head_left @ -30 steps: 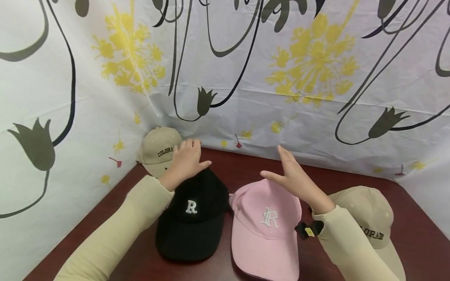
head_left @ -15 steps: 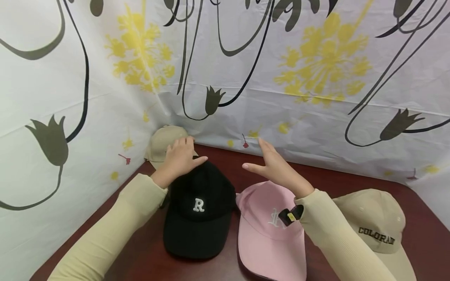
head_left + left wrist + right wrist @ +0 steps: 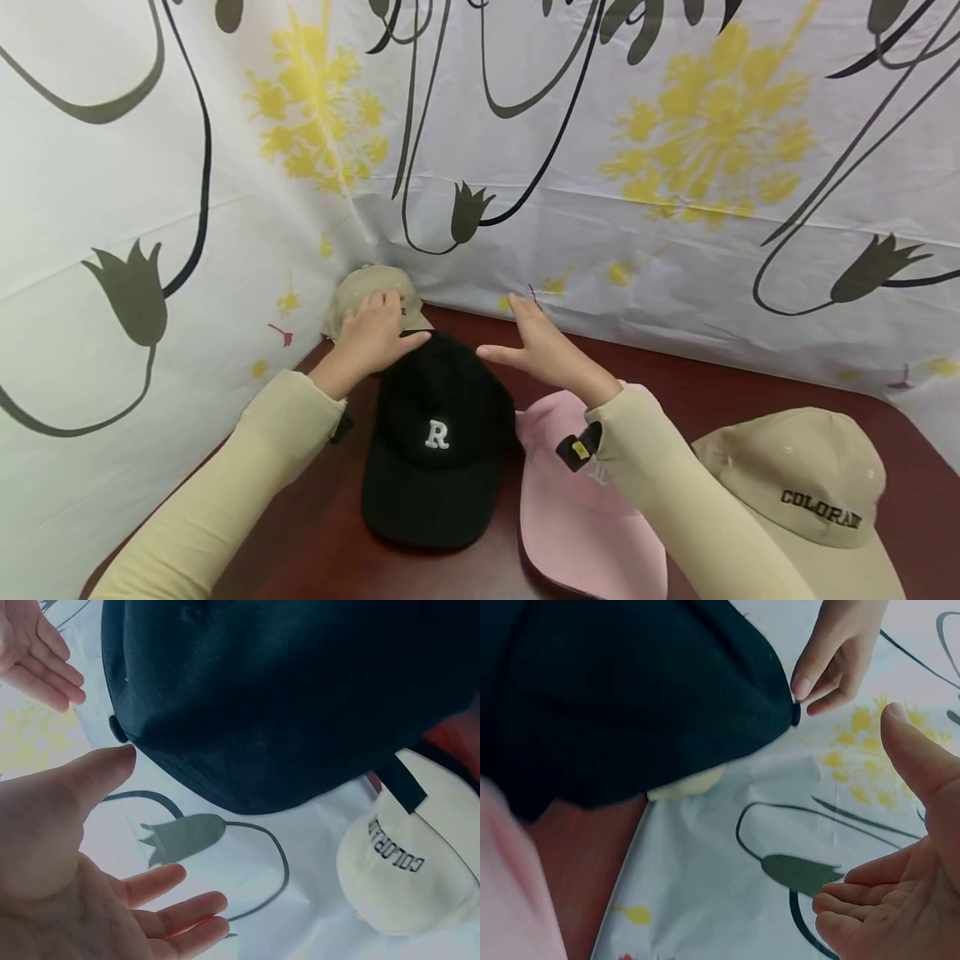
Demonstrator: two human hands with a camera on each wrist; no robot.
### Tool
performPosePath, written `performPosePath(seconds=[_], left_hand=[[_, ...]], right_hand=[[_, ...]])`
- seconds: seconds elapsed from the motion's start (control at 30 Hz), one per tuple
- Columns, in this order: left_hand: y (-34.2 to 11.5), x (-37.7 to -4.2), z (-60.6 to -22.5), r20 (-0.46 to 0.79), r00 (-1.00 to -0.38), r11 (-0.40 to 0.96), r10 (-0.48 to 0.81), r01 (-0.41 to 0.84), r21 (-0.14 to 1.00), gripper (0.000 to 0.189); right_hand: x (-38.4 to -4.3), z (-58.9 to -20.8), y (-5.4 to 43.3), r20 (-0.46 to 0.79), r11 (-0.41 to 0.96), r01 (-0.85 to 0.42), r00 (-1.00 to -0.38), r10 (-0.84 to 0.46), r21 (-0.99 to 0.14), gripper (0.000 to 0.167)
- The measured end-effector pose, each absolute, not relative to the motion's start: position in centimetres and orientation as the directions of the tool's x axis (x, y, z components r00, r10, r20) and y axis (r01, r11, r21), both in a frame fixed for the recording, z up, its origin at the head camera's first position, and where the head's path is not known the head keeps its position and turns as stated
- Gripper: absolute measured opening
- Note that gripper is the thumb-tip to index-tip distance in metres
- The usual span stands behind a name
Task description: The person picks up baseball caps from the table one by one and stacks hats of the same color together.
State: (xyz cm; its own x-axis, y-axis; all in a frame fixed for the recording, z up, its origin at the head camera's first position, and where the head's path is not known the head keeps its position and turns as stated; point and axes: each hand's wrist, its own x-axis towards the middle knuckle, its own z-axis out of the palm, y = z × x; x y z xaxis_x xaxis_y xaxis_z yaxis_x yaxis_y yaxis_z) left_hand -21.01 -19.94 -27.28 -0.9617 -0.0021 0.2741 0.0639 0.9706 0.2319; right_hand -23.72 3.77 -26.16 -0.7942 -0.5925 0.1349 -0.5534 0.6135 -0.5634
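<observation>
A black baseball cap [image 3: 438,483] with a white R stands on the table, its bill toward me. My left hand [image 3: 367,335] hovers at its upper left side, fingers spread; in the left wrist view the thumb [image 3: 105,772] points at the cap's top button. Level with it on the other side, my right hand [image 3: 543,346] is held in the air with fingers extended and palm facing inward. Nothing is in either hand. A pink cap [image 3: 585,533] sits right of the black one, partly hidden under my right sleeve.
A beige cap [image 3: 375,283] stands in the back left corner, partly behind my left hand. Another beige cap [image 3: 810,483] lettered COLORADO lies at the right. The dark red table [image 3: 675,392] meets a white patterned cloth [image 3: 570,225] behind and at the left.
My right hand has moved left, from over the pink cap toward the top of the black one. The left hand has shifted slightly left relative to the black cap. The head view has turned slightly left.
</observation>
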Motion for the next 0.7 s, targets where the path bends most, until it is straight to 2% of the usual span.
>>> performPosePath(seconds=[0.57,0.7], left_hand=[[-27.1,-20.9,-29.1,0.140,-0.979,0.953,-0.146,-0.102,0.285,0.073],[-28.6,-20.7,-29.6,0.104,-0.979,0.942,-0.176,-0.136,0.307,0.067]], right_hand=[[-24.2,-26.1,-4.6,0.110,0.544,-0.617,-0.712,-0.693,-0.569,0.095],[-24.7,-25.8,-7.0,0.193,0.442,-0.685,-0.642,-0.742,-0.579,0.082]])
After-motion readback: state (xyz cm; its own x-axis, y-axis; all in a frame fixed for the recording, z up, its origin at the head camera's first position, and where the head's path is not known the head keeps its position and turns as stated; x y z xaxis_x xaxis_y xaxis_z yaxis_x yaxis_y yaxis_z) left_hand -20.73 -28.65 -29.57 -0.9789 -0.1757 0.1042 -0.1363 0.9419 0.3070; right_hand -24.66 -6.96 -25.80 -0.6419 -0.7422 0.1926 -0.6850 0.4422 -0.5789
